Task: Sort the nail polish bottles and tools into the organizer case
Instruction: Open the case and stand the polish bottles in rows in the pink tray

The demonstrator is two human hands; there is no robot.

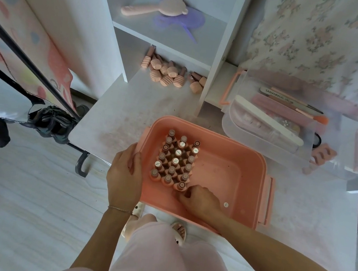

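Curled around the near-left rim of the pink organizer case (236, 143), the left hand (124, 173) gripped it, while the right hand (201, 200) reached inside, fingers bent against the nearest upright bottle (181, 185); whether it pinched that bottle I could not tell. Loose nail polish bottles (166, 72) lay toppled in the shelf's lower compartment beyond the case, well apart from it. To the right sat a clear tray (263, 144) holding files and slim tools (291, 104). Standing bottles (176, 157) filled the case's left part in tight rows.
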